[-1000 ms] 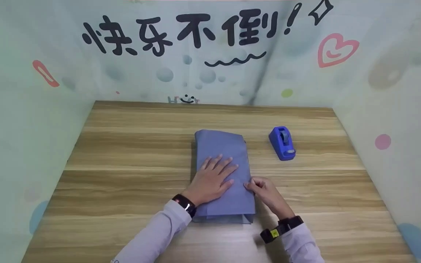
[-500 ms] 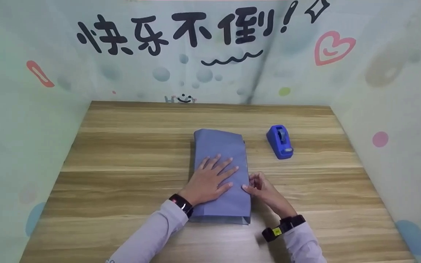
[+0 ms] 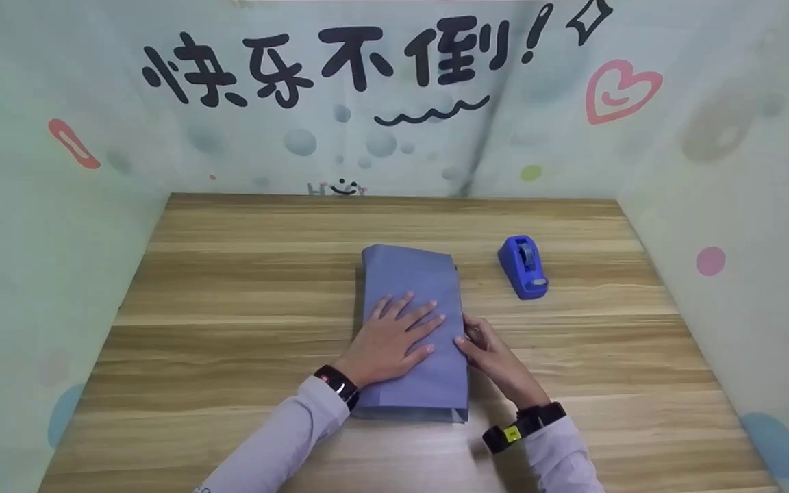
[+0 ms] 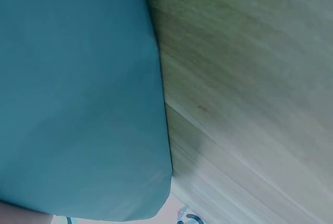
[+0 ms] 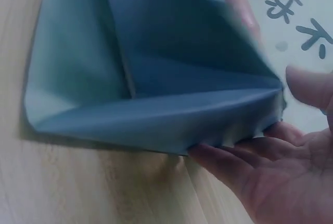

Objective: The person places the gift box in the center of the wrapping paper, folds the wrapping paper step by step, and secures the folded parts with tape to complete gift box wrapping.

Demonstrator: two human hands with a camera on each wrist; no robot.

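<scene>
A flat, box-shaped package of folded blue paper (image 3: 411,274) lies lengthwise on the table, its near end open. My left hand (image 3: 389,346) rests on its top, palm down with fingers spread. At the right long edge, my right hand (image 3: 501,356) pinches the paper, thumb at the top edge and fingers along the side. The right wrist view shows the fingers of this right hand (image 5: 276,166) against the paper's side wall (image 5: 171,114), and the open end with an inner fold. In the left wrist view the blue paper (image 4: 78,94) fills the left half.
A blue tape dispenser (image 3: 524,267) stands on the wooden table (image 3: 244,287), to the right of the package and farther back. Pale printed walls (image 3: 394,103) enclose the table at the back and both sides.
My right thumb and fingers have shifted slightly along the package's right edge, and the fingers now lie along its side. My left hand stays on top. The head view has tilted slightly.
</scene>
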